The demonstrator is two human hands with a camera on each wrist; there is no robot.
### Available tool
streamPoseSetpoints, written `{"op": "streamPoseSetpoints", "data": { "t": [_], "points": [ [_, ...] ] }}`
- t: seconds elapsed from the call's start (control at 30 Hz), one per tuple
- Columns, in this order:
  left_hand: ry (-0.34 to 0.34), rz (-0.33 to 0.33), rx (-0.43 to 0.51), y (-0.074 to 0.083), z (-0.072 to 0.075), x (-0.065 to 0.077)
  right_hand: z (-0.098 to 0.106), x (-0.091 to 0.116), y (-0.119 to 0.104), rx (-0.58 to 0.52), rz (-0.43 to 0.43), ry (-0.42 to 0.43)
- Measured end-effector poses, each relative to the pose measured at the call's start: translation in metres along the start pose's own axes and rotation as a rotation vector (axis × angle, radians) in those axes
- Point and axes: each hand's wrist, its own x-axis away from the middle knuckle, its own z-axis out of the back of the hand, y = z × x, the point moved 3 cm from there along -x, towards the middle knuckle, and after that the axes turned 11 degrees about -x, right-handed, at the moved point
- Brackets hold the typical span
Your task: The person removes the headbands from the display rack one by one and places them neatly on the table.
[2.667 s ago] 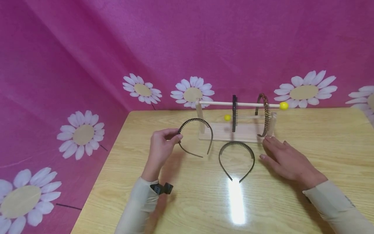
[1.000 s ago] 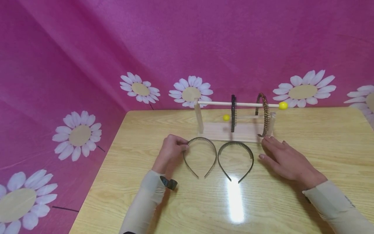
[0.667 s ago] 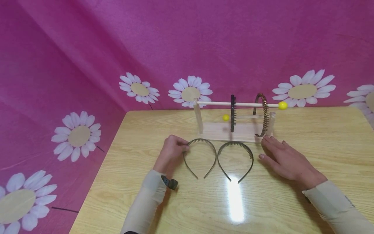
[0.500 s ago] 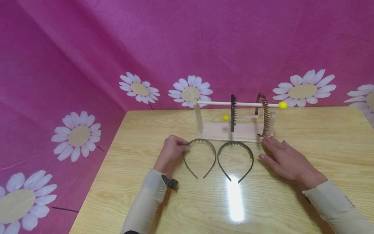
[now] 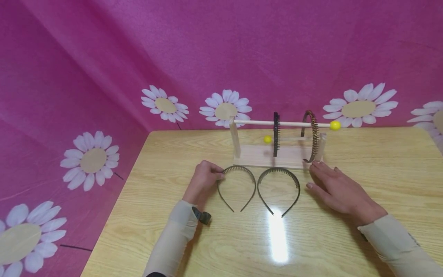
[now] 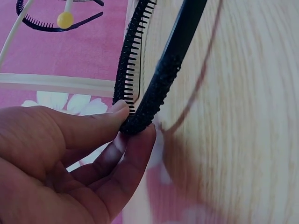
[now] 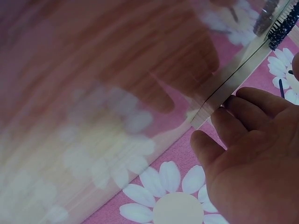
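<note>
My left hand (image 5: 203, 177) pinches a thin black toothed headband (image 5: 238, 167) by its left side, low at the table in front of the wooden stand. In the left wrist view, the thumb and fingertips (image 6: 140, 140) grip the headband's beaded band (image 6: 161, 86). A second dark toothed headband (image 5: 277, 169) lies just to its right, ends toward me. My right hand (image 5: 340, 194) has its fingers extended, the tips at the front right corner of the stand's base (image 5: 256, 154). In the right wrist view the fingers touch the base's edge (image 7: 224, 95).
The stand's upper rod (image 5: 256, 122) carries a black headband (image 5: 275, 134) and a brown, shiny headband (image 5: 314, 140). Yellow balls cap the upper rod (image 5: 335, 125) and lower rod (image 5: 267, 139). Behind the wooden table (image 5: 155, 161) hangs a pink cloth (image 5: 277, 50) with daisies.
Since the earliest frame, my left hand has brought the headband down and toward the right, beside the second headband. Over the last second it has barely moved. The right hand has stayed at the stand.
</note>
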Motion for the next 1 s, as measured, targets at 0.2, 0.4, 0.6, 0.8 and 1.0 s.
{"op": "streamPoseSetpoints", "data": {
  "t": [0.2,0.4,0.6,0.8,1.0],
  "points": [
    [0.007,-0.008,-0.03,-0.0005,-0.0009,-0.0015,0.0005,0.0006,-0.0009,-0.003,-0.005,0.009],
    [0.029,-0.006,-0.061,0.0012,-0.0007,-0.0023,-0.001,0.0004,-0.0009,-0.004,-0.013,0.011],
    [0.051,-0.013,-0.067,0.0022,-0.0018,-0.0028,-0.0009,-0.0001,-0.001,0.003,0.001,0.013],
    [0.07,-0.013,-0.078,0.0038,-0.0015,-0.0023,-0.0011,-0.0008,0.0006,0.008,0.005,0.007],
    [0.083,0.002,-0.091,0.0034,-0.002,-0.0019,-0.0019,-0.0003,0.0008,-0.001,-0.013,0.01]
  ]
}}
